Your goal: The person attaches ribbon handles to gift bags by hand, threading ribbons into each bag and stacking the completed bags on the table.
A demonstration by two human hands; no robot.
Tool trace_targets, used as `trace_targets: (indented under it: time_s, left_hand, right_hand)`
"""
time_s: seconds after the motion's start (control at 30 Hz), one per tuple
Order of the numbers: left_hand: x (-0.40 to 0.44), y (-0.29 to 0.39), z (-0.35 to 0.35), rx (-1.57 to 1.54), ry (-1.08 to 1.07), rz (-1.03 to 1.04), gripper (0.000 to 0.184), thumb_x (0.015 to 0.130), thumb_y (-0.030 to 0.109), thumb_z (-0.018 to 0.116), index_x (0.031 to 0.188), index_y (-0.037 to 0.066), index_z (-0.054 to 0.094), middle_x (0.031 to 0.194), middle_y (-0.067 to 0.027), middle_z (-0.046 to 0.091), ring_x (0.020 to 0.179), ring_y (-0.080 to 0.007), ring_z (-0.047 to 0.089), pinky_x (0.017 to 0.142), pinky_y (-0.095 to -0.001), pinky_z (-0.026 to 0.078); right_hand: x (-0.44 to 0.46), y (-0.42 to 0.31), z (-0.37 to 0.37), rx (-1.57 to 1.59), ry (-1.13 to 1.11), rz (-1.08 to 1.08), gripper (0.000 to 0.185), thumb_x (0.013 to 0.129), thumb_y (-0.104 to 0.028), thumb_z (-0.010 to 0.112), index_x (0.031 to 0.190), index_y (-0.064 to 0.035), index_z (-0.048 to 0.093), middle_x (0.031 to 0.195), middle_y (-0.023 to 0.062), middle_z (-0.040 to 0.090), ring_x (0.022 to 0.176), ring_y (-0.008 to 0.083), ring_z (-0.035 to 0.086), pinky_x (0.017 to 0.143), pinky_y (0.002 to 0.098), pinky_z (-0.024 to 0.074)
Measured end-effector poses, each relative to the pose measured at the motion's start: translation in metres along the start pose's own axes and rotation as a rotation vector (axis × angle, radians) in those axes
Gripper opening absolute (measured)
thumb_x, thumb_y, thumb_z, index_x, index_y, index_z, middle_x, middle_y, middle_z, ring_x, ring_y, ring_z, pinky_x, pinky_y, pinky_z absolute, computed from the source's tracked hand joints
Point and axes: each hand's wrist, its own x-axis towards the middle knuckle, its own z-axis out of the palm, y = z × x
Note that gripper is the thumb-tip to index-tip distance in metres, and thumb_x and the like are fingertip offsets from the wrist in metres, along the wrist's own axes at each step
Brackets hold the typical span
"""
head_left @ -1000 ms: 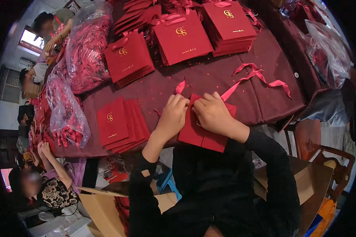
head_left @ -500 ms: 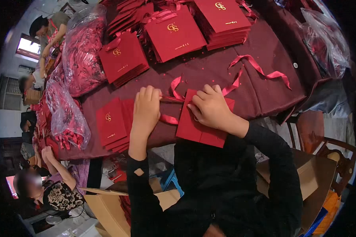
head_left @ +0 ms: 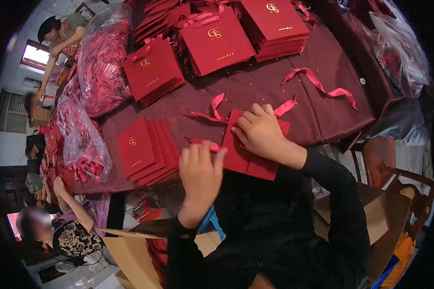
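A red paper gift bag [head_left: 248,161] lies flat at the table's near edge, with red ribbon [head_left: 218,108] coming out past its sides. My right hand [head_left: 265,132] is on top of the bag with its fingers curled, gripping it near the upper edge. My left hand [head_left: 200,171] is just left of the bag, thumb apart from the fingers. A lower ribbon end [head_left: 205,143] shows right at its fingertips; no grip on it is visible. To the left lies a fanned stack of red bags [head_left: 140,149] with a gold emblem.
Further stacks of red bags [head_left: 219,41] stand along the back of the dark red tablecloth [head_left: 323,111]. A loose ribbon [head_left: 323,86] lies to the right. Clear plastic bags of ribbon [head_left: 103,72] are on the left. A cardboard box [head_left: 130,253] stands below; other people work at left.
My left hand has let go of the upper-left ribbon and come down toward the lower ribbon end. The right hand stays on the bag, which has shifted slightly right.
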Motion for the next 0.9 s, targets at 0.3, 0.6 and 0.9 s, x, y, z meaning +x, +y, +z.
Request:
trace_targets:
  time_s: [0.3,0.6,0.9]
  left_hand:
    - [-0.018,0.018,0.037,-0.155,0.066,-0.145,0.044,0.084,0.022,0.067,0.117,-0.003,0.053,0.100,-0.0176,0.052,0.091,-0.0352,0.050,0.077,-0.0431,0.042]
    - [-0.011,0.015,0.039,-0.215,0.127,-0.127,0.036,0.083,0.018,0.066,0.110,-0.003,0.054,0.102,-0.0180,0.051,0.090,-0.0358,0.049,0.080,-0.0431,0.041]
    - [0.001,0.007,0.033,-0.458,-0.042,-0.238,0.035,0.073,0.009,0.073,0.104,0.002,0.057,0.097,-0.0134,0.053,0.090,-0.0323,0.050,0.081,-0.0418,0.041]
  right_hand:
    - [0.028,0.035,-0.099,0.074,-0.338,0.005,0.027,0.075,-0.032,0.072,0.083,-0.0074,0.065,0.066,0.0063,0.059,0.081,0.0272,0.055,0.079,0.0398,0.0354]
    - [-0.014,0.070,-0.164,0.873,-1.113,0.634,0.018,0.088,-0.015,0.067,0.086,0.0027,0.066,0.068,0.0055,0.066,0.065,0.0087,0.064,0.060,0.0244,0.0464]
    - [-0.020,0.001,-0.052,1.944,-0.435,0.394,0.019,0.073,-0.008,0.079,0.086,-0.0008,0.068,0.089,0.0083,0.064,0.076,0.0149,0.058,0.067,0.0261,0.0441]
